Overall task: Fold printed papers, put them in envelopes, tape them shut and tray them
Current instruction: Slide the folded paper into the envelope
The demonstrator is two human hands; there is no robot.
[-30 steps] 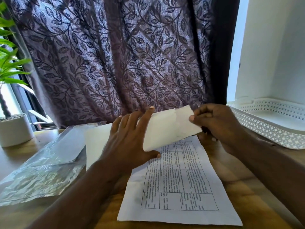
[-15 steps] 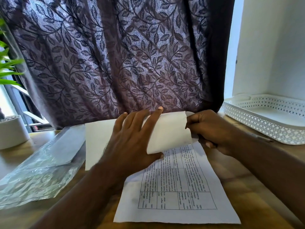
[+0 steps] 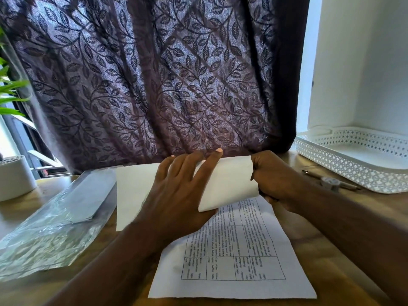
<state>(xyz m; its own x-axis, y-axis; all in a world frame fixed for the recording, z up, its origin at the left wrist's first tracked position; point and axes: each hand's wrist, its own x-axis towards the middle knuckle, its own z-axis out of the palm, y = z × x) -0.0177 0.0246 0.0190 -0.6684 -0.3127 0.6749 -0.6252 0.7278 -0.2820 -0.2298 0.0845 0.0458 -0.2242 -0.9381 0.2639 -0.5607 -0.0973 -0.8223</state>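
Note:
A printed paper (image 3: 234,257) with a table of text lies on the wooden desk in front of me, its far end curled back over itself. My left hand (image 3: 176,195) lies on the curled white part with fingers spread and fairly straight, thumb under the fold's edge. My right hand (image 3: 273,180) grips the right end of the curl with curled fingers. Under them, to the left, a plain white sheet or envelope (image 3: 132,191) shows. A white perforated tray (image 3: 353,164) stands at the right, by the wall.
A clear plastic packet (image 3: 55,221) of envelopes lies at the left. A white plant pot (image 3: 15,175) stands at the far left. A pen and a small grey object (image 3: 331,182) lie beside the tray. A dark leaf-patterned curtain (image 3: 154,85) hangs behind the desk.
The curled end of the paper has come nearer and rolled tighter. My right hand has gone from pinching its corner to gripping the right end. The view has tilted up a little.

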